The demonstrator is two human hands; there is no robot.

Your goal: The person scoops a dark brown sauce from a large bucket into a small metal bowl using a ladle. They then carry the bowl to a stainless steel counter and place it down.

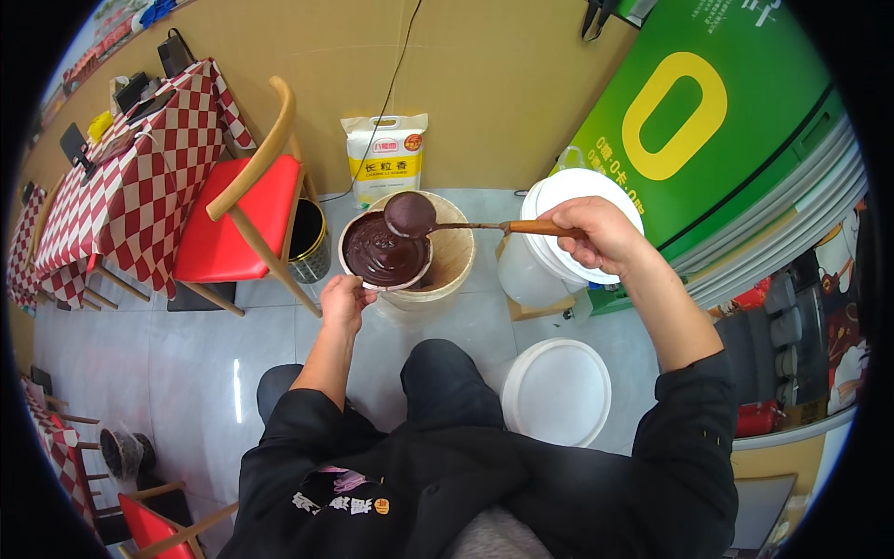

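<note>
My left hand (344, 302) grips the rim of a round bowl (378, 287) filled with a thick, glossy dark brown paste (383, 251). My right hand (594, 234) is closed around the wooden handle of a ladle (541, 228). The ladle's round scoop, heaped or coated with the same paste (411, 214), hangs over the far right edge of the bowl. Under and beside the bowl stands a large white bucket (461, 244), its inner wall smeared brown. The bowl hides the bucket's left part.
A white lid (557, 393) lies on the tiled floor by my knee. Lidded white buckets (534, 269) stand at right, before a green freezer (649, 133). Behind are a rice bag (385, 157) and a cable. Left are a red-seated chair (237, 216), a waste bin (307, 241) and a checkered table (140, 202).
</note>
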